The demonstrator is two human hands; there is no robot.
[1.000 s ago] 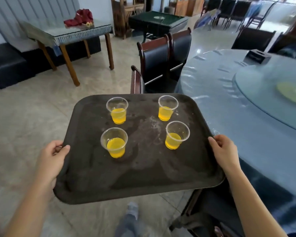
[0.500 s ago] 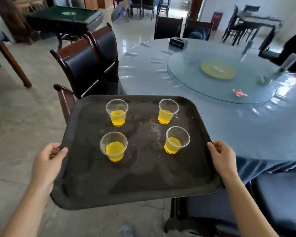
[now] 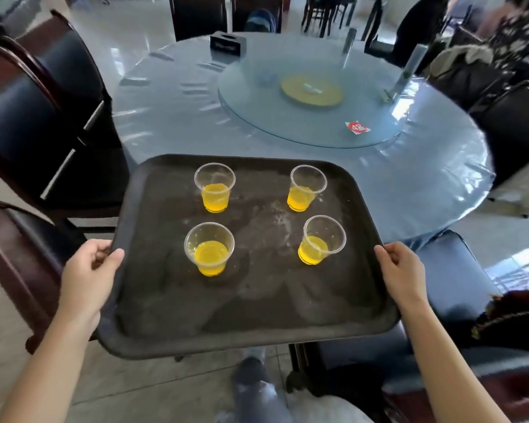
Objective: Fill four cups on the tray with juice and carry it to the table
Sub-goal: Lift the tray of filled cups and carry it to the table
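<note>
Left hand (image 3: 87,274) and right hand (image 3: 402,274) each grip a side edge of the dark rectangular plastic tray (image 3: 257,315), held level just short of the round blue-covered tabletop (image 3: 171,117); the four clear plastic cups of orange juice (image 3: 209,248) look light and tippy, so I'd keep it flat

On my feed, a charcoal-brown tray (image 3: 257,325), mottled with pale grey smudges and a white-speckled patch at its middle, carries four clear cups (image 3: 214,178) of bright yellow-orange juice (image 3: 211,257). Beyond it I see a round table (image 3: 171,117) under a glossy pale-blue cover, its blue-tinted glass turntable (image 3: 257,96) centred on a mustard-yellow disc (image 3: 311,90). A red-and-white card (image 3: 357,128) lies on the glass, and a black box (image 3: 227,44) sits further back. The chairs (image 3: 22,123) show dark reddish-brown wood, navy-black padding and silver strips. The floor (image 3: 135,383) is beige tile with thin grey lines.
</note>
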